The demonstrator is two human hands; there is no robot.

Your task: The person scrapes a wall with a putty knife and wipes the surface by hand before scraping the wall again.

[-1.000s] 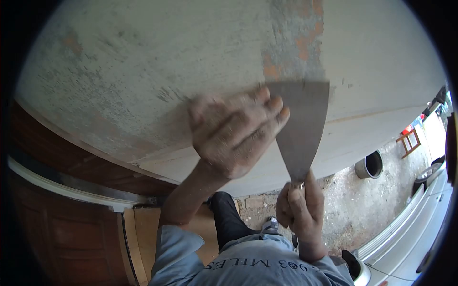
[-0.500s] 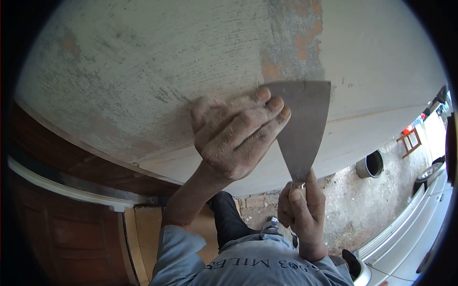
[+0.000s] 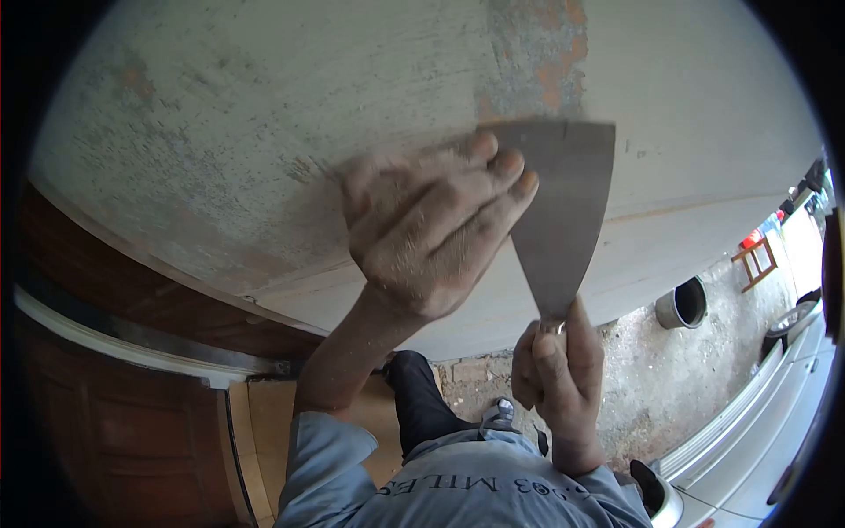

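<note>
A wide metal scraper (image 3: 568,202) lies with its broad edge against a pale, partly stripped surface (image 3: 378,70). Its handle is in the closed fingers of my right hand (image 3: 561,370), just below the narrow end of the blade. My dusty left hand (image 3: 436,229) is at the blade's left side, with its fingertips pressed on the metal near the broad edge. Above the blade runs a grey strip with orange patches (image 3: 550,66).
Brown panelled doors (image 3: 141,431) stand at the lower left. A grey bucket-like container (image 3: 682,304) lies on the rough floor (image 3: 651,387) at the right. Beyond it are a small wooden stool (image 3: 755,264) and a silver car (image 3: 766,440).
The scraper's broad edge has moved upward along the surface, covering more of the grey strip. My left hand has shifted slightly up with it.
</note>
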